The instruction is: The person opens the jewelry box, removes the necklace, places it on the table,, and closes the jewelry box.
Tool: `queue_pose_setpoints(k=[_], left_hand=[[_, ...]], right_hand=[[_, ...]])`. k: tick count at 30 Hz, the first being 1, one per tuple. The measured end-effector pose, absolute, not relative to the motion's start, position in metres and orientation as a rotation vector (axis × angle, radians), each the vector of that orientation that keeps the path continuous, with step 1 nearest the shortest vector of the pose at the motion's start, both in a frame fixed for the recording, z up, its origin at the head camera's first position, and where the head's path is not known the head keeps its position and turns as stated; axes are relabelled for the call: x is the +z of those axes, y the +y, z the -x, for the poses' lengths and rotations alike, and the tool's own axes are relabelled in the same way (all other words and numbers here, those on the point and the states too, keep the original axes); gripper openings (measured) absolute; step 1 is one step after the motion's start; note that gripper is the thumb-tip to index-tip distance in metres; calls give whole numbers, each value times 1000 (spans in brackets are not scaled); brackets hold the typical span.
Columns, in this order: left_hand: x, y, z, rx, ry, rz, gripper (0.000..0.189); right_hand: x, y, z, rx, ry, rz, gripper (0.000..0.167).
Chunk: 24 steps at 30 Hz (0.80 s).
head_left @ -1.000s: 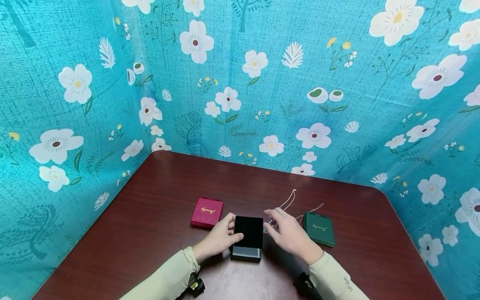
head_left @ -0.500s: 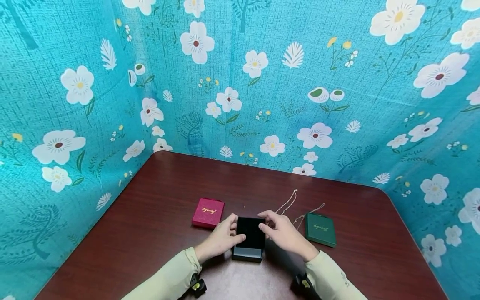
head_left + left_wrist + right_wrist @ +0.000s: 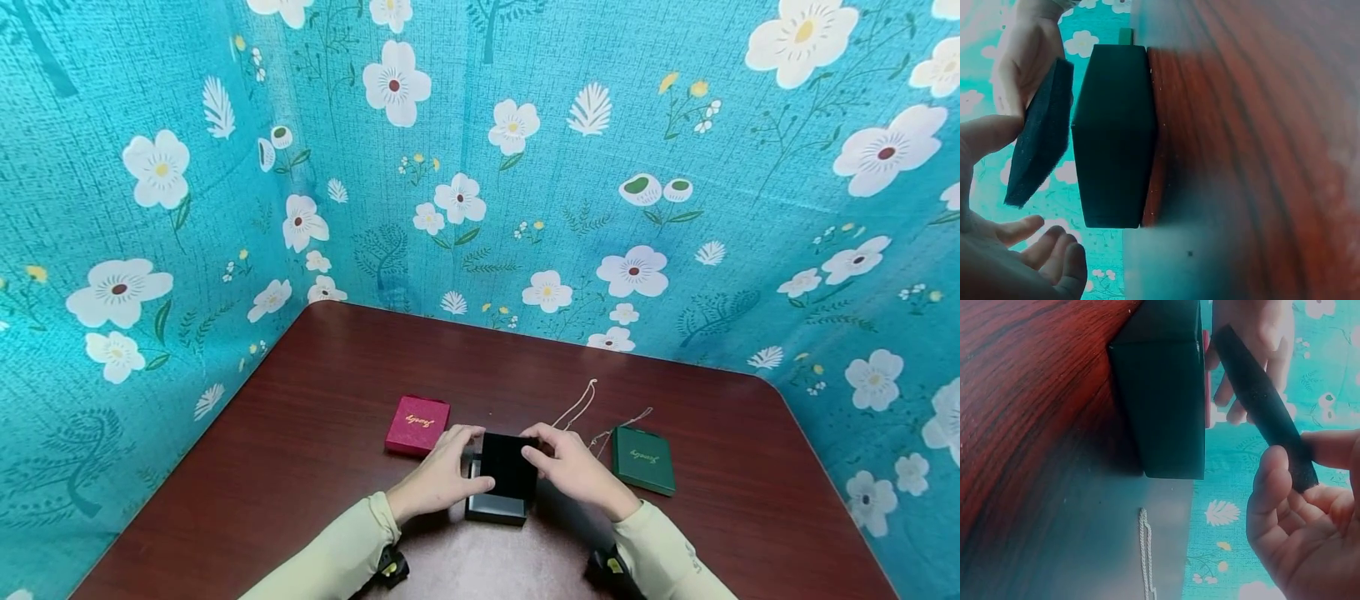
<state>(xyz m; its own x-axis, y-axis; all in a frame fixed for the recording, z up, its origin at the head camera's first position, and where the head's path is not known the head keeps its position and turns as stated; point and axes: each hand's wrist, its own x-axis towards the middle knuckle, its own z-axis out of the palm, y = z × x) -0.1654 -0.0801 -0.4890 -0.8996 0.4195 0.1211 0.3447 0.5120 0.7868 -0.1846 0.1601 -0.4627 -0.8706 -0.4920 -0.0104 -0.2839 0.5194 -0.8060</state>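
Note:
A black velvety foam pad is tilted above an open black jewelry box, whose grey inside shows at the near end. My right hand pinches the pad's right edge; in the right wrist view, its thumb and fingers lie on both faces of the pad. At the opposite side, my left hand has its thumb tip against the pad's edge. Its other fingers are spread, apart from the pad in the left wrist view. The box stands on the table beneath.
Beyond my left hand lies a red jewelry box. A green jewelry box is right of my right hand. Between that hand and the green box, a pale chain and a thinner chain lie on the dark wooden table.
My right hand has come in from the right and taken the pad's edge. The left fingers have let go and spread, and the pad has shifted slightly right, uncovering the box's left side.

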Motion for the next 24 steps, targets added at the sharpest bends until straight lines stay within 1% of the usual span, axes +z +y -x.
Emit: queue_pose_setpoints(k=[2, 14, 18, 24], left_hand=[[-489, -81, 166, 1298, 2654, -673, 74], [-494, -83, 161, 1118, 2581, -757, 98], [-499, -82, 161, 1083, 2614, -763, 99], [-499, -83, 162, 1023, 2666, -716, 93]], right_hand=[[-463, 160, 185, -1260, 2521, 654, 21], [-466, 158, 185, -1150, 2579, 661, 23], [-466, 155, 184, -1155, 2586, 655, 20], [-465, 152, 183, -1160, 2574, 672, 18]])
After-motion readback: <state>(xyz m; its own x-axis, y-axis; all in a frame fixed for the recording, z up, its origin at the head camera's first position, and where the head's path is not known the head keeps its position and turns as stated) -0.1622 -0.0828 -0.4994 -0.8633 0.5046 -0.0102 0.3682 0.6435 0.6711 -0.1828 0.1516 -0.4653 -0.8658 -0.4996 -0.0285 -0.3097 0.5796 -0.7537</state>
